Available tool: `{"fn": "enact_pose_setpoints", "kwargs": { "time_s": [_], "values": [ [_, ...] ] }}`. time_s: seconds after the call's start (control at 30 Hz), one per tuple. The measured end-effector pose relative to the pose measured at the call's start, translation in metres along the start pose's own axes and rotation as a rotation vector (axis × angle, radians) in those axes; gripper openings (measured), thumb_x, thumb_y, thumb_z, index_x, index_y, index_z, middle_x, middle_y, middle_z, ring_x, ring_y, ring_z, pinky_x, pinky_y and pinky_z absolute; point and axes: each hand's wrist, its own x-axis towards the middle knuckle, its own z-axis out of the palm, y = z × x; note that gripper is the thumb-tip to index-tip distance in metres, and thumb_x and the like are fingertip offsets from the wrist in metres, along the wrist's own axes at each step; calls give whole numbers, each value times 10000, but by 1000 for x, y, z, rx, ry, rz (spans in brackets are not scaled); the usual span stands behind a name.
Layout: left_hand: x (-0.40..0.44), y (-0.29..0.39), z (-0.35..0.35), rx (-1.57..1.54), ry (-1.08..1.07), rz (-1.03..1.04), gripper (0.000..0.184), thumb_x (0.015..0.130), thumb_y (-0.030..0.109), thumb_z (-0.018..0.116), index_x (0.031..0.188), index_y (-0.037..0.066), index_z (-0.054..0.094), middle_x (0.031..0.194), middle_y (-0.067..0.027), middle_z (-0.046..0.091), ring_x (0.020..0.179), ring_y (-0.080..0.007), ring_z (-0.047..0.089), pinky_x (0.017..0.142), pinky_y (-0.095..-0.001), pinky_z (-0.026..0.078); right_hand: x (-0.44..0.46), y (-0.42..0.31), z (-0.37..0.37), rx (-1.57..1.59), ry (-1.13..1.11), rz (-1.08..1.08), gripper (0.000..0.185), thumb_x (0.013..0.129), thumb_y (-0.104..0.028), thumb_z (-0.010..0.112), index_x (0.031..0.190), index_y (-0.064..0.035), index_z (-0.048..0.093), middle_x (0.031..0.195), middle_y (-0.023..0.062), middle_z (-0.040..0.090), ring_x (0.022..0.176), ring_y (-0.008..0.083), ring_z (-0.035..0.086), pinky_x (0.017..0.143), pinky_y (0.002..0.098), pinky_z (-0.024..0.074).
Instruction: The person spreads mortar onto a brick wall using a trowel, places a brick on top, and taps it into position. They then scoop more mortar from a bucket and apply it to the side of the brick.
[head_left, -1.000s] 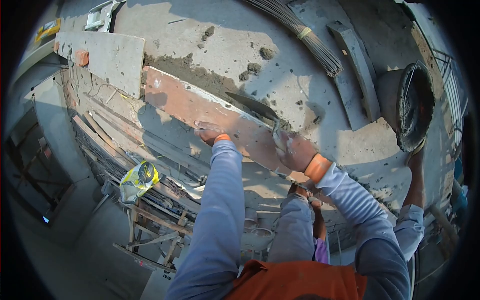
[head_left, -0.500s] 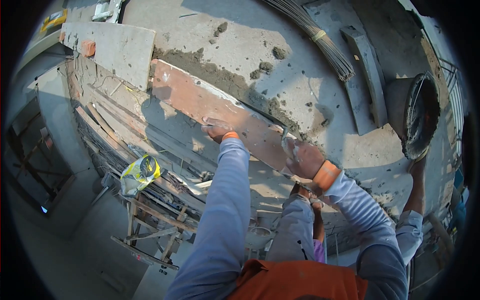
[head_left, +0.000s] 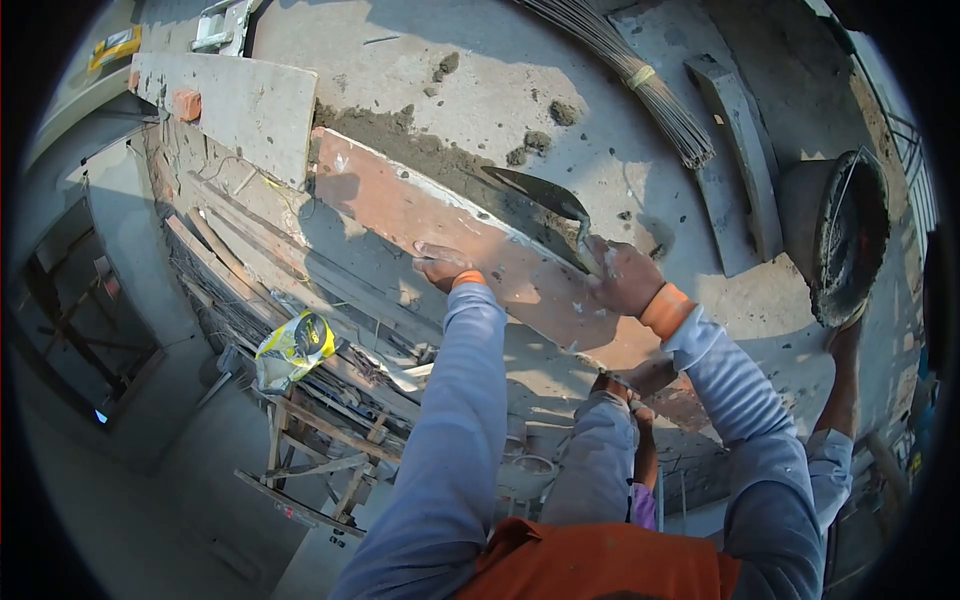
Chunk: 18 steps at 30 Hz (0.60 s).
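Observation:
My right hand point(head_left: 630, 278), in an orange cuff, is closed around the handle of a pointed trowel point(head_left: 545, 192). The trowel's dark blade points left over a strip of wet mortar point(head_left: 450, 160). A long reddish-brown board point(head_left: 370, 195) with a whitish far edge runs alongside the mortar. My left hand point(head_left: 445, 266) grips the board's near edge, with some fingers on its upper face; the underside of the grip is hidden. Mortar residue marks the fingers of my right hand.
Right of the mortar stand a bucket point(head_left: 850, 240) with a crusted rim, a wooden beam point(head_left: 738, 150) and tied rods point(head_left: 640, 75). On the left are a grey panel point(head_left: 240, 100), a brick piece point(head_left: 187, 105), planks and a yellow bag point(head_left: 295, 350). Another person's hand point(head_left: 643, 412) shows below.
My right hand has lifted slightly and moved right, turning the trowel so its blade now shows above the mortar beyond the board. My left hand stays on the board. The view has shifted slightly.

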Motion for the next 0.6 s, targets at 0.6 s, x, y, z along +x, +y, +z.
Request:
{"fn": "enact_pose_setpoints", "kwargs": {
  "time_s": [0.6],
  "values": [
    [16, -9, 1, 20, -48, -114, 573, 961, 464, 341, 1152, -62, 467, 1072, -304, 563, 982, -456, 557, 828, -485, 454, 72, -74, 44, -193, 218, -195, 585, 749, -194, 602, 1245, 49, 409, 935, 260, 604, 765, 425, 602, 668, 469, 509]
  ]
}}
